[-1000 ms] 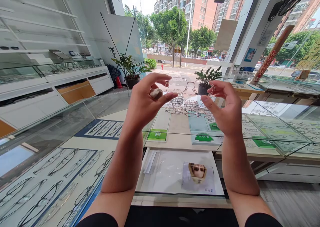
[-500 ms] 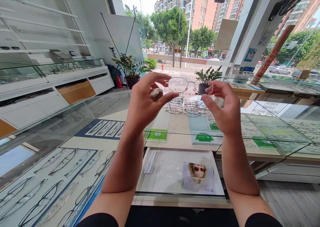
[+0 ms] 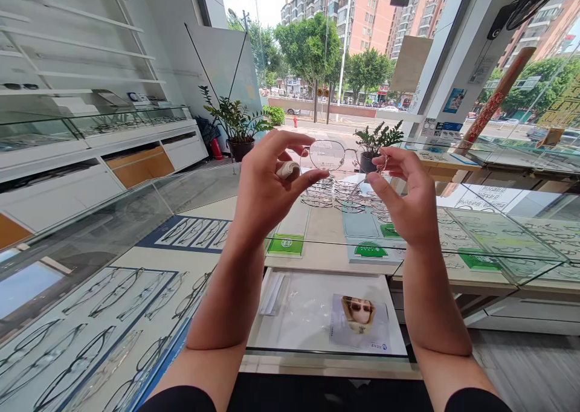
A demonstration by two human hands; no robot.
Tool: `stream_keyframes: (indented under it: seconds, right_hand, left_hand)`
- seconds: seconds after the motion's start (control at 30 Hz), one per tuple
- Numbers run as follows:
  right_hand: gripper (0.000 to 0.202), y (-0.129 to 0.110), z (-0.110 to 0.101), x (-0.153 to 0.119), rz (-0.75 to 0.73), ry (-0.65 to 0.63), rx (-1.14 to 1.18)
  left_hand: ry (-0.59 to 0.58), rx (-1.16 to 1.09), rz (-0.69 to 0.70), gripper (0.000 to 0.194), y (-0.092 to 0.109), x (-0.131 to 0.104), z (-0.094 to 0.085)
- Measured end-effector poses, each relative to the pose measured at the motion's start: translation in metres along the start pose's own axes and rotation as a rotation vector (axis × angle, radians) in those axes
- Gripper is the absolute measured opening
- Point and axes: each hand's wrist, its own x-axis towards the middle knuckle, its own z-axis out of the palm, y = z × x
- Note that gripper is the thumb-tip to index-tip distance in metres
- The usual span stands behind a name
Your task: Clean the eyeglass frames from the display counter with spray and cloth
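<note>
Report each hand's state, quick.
Left hand: closed, pinching one side of the eyeglasses; a pale wad sits at its curled fingers.
Right hand: closed, pinching the other side of the same eyeglasses.

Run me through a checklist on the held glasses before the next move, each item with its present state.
1. Left hand grip on the glasses: ok, thumb and fingers at one side of the frame.
2. Right hand grip: ok, thumb and fingers at the opposite side.
3. Glasses raised clear of the glass counter: ok, both hands hold them up above it.
4. White wrap or roll at the left fingers: cannot tell whether it is held or worn.
5. Lenses free of smudges: cannot tell, too small.
</note>
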Motion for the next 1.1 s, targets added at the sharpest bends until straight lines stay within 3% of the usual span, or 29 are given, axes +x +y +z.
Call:
stream_keyframes:
  seconds: [1.1]
  right_hand:
    - [0.040, 0.0021, 0.0022, 0.0002, 0.027, -0.028, -0.013]
  left_hand:
    - [0.028, 0.064, 0.037, 0.053, 0.0029, 0.0000, 0.0028]
